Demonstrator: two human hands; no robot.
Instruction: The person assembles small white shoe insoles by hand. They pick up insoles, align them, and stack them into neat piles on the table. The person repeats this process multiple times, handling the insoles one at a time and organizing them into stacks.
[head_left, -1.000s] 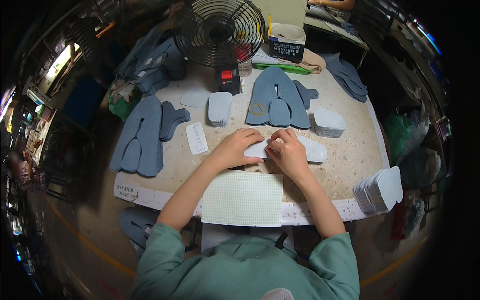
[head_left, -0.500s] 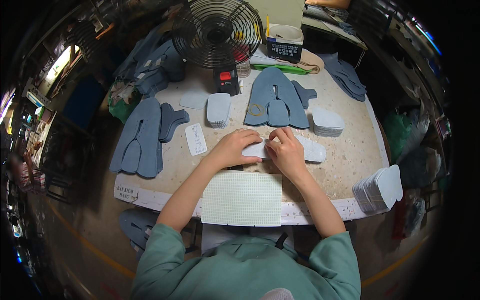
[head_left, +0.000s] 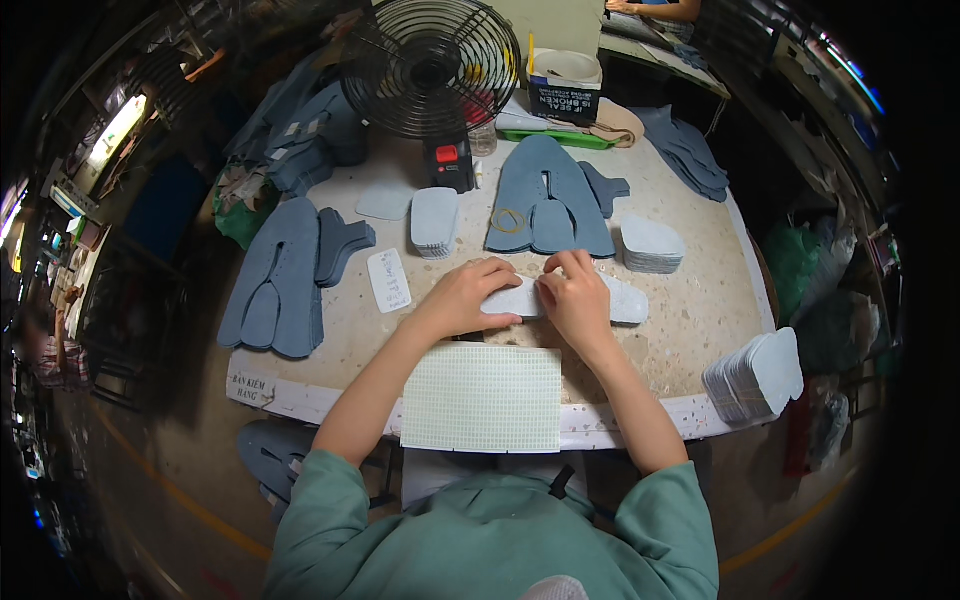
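Note:
A pale blue-grey insole-shaped piece (head_left: 620,300) lies flat on the speckled table (head_left: 690,320) in front of me. My left hand (head_left: 470,297) presses down on its left end, fingers curled over it. My right hand (head_left: 573,297) rests on its middle, fingertips pinching at the top edge. Just below my hands lies a white gridded mat (head_left: 485,397). A grey-blue cut shoe-upper piece (head_left: 548,210) with a rubber band on it lies just beyond my hands.
Stacks of pale pieces stand at the centre (head_left: 434,220), right (head_left: 650,243) and right edge (head_left: 755,375). More grey-blue uppers (head_left: 280,275) lie at left. A black fan (head_left: 432,65) and a box (head_left: 563,85) stand at the back. Another person's arm (head_left: 655,10) shows at top.

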